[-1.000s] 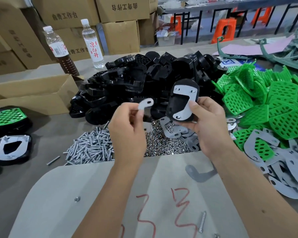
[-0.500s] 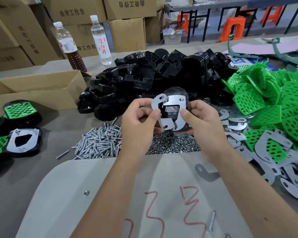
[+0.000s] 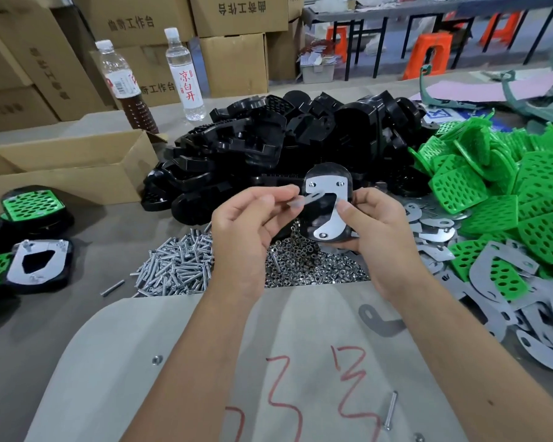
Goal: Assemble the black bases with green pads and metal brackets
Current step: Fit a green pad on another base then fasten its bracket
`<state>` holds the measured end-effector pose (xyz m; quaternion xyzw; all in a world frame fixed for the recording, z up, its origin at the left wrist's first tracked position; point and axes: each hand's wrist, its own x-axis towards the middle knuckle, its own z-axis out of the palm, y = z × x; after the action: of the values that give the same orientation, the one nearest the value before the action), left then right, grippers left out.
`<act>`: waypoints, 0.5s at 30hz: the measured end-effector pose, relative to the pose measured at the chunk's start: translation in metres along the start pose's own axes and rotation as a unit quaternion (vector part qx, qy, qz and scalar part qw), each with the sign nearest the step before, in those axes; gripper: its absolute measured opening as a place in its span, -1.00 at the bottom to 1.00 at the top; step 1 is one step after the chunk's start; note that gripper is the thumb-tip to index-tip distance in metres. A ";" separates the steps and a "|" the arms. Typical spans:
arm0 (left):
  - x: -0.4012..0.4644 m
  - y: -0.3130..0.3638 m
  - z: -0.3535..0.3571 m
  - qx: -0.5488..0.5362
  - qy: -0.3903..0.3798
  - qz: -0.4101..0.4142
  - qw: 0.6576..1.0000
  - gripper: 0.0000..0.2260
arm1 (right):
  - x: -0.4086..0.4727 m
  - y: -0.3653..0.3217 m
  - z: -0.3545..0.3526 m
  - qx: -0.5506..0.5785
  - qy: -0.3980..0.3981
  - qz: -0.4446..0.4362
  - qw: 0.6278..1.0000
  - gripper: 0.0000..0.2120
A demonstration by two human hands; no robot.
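Note:
My right hand [image 3: 377, 237] grips a black base [image 3: 310, 218] held upright above the nuts, thumb pressing a curved metal bracket [image 3: 328, 202] that lies on its face. My left hand [image 3: 246, 231] pinches a second, smaller metal bracket [image 3: 300, 200] and holds it edge-on against the left side of the base. Behind my hands lies a large heap of black bases [image 3: 268, 148]. Green pads [image 3: 492, 193] are piled to the right, with loose metal brackets [image 3: 508, 282] spread below them.
Screws [image 3: 176, 266] and nuts [image 3: 310, 266] lie in heaps under my hands. Finished assemblies [image 3: 35, 263] sit at the left beside an open cardboard box [image 3: 64, 173]. Two bottles [image 3: 186, 71] stand behind. A grey board [image 3: 205, 362] with red marks lies in front, with a loose bracket [image 3: 377, 320].
The left hand's small bracket has turned from flat on the base's face to edge-on at its left side. Both hands have stayed close together in front of the black heap.

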<state>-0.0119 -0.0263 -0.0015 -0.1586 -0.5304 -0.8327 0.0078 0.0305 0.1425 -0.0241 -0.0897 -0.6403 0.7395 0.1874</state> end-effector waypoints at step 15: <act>0.002 -0.001 -0.002 0.053 0.063 -0.024 0.996 -0.56 | -0.010 -0.011 0.004 -0.023 -0.032 -0.033 0.999 -0.91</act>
<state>-0.0148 -0.0271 -0.0027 -0.0924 -0.5758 -0.8118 0.0299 0.0395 0.1360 -0.0135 -0.0485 -0.6653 0.7206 0.1891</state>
